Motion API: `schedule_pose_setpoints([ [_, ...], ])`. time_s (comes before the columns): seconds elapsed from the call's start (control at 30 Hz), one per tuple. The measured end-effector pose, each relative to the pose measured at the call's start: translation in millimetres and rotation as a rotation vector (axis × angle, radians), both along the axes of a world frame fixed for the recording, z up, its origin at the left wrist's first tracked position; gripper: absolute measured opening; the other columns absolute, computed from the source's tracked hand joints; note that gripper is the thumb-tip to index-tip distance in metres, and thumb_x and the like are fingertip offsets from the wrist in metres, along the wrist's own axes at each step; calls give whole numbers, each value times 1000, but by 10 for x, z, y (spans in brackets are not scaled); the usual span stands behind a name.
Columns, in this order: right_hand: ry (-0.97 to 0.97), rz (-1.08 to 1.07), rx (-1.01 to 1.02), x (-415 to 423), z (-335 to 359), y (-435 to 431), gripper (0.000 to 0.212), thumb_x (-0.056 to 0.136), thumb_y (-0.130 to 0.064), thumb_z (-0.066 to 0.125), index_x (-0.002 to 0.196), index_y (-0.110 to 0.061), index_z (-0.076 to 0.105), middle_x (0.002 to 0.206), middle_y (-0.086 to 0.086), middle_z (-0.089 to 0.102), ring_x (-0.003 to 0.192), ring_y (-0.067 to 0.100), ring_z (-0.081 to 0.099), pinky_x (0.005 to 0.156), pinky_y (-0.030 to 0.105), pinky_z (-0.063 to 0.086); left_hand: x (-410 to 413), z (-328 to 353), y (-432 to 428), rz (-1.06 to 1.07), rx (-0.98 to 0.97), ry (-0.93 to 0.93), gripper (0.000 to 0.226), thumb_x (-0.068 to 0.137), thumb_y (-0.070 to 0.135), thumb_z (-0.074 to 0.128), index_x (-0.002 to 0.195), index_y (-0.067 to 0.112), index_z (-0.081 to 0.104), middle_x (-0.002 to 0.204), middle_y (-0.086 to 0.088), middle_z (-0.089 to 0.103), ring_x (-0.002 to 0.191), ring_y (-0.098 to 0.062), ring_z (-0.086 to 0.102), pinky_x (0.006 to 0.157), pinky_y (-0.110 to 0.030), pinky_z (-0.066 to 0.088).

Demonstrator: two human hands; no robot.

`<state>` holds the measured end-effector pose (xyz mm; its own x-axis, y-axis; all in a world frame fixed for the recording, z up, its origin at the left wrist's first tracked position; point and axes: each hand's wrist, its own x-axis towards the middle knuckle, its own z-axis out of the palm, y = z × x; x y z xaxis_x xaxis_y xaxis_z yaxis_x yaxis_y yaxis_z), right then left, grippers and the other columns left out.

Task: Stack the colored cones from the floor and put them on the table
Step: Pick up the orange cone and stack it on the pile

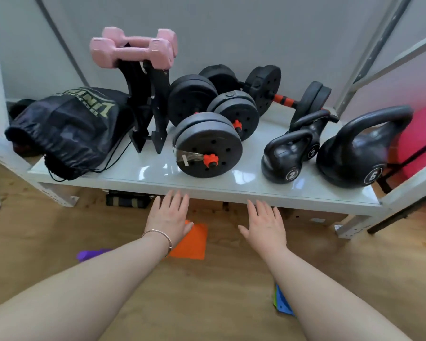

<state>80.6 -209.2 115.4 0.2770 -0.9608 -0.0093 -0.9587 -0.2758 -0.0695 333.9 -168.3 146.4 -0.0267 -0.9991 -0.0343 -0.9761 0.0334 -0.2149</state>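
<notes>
The wooden floor (219,286) fills the lower half of the view. Across it stands a low white worktop (153,168) with a glossy top. A black drawstring bag (69,129) slumps at the worktop's left end and a large black kettlebell (359,153) sits at its right end, with a smaller kettlebell (285,156) just beside it. Black plate dumbbells (207,148) lie in the middle. Pink dumbbells (130,50) rest on a black stand between them and the bag.

Both hands reach forward near the worktop's front edge, palms down, fingers straight, holding nothing. The left hand (170,215) overlaps an orange cone (192,242) on the floor; contact cannot be told. The right hand (266,223) is well apart from it. A purple cone (91,254) shows beside the left forearm, and blue and green cones (282,303) beside the right forearm, all on the floor.
</notes>
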Motion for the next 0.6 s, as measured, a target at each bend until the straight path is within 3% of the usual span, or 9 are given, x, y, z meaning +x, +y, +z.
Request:
schedule_pose_setpoints([
  [0.2, 44, 41, 82, 276, -366, 25, 77, 92, -56, 48, 153, -17, 25, 157, 10, 34, 148, 29, 26, 120, 47, 18, 435, -590, 178, 95, 125, 29, 82, 86, 57, 49, 150, 14, 21, 157, -11, 28, 144, -31, 26, 114, -51, 24],
  [0.37, 71, 83, 113, 539, -669, -33, 75, 86, -58, 57, 147, -17, 38, 148, 11, 48, 142, 32, 37, 118, 50, 27, 680, -985, 63, 122, 197, 45, 84, 72, 56, 67, 140, 11, 42, 140, -14, 50, 130, -34, 46, 104, -53, 38],
  [0.5, 92, 138, 194, 780, -934, -98, 71, 89, -57, 52, 146, -18, 34, 150, 10, 41, 145, 31, 29, 120, 49, 19, 798, -1297, -26, 58, 214, 64, 78, 69, 56, 70, 131, 13, 50, 121, -11, 61, 110, -32, 58, 98, -49, 44],
  [0.6, 118, 182, 302, 949, -1120, -124, 81, 86, -57, 58, 150, -19, 26, 153, 9, 36, 145, 31, 27, 119, 49, 20, 881, -1540, -58, 37, 251, 103, 83, 74, 55, 67, 140, 15, 40, 139, -10, 51, 120, -30, 54, 100, -46, 41],
])
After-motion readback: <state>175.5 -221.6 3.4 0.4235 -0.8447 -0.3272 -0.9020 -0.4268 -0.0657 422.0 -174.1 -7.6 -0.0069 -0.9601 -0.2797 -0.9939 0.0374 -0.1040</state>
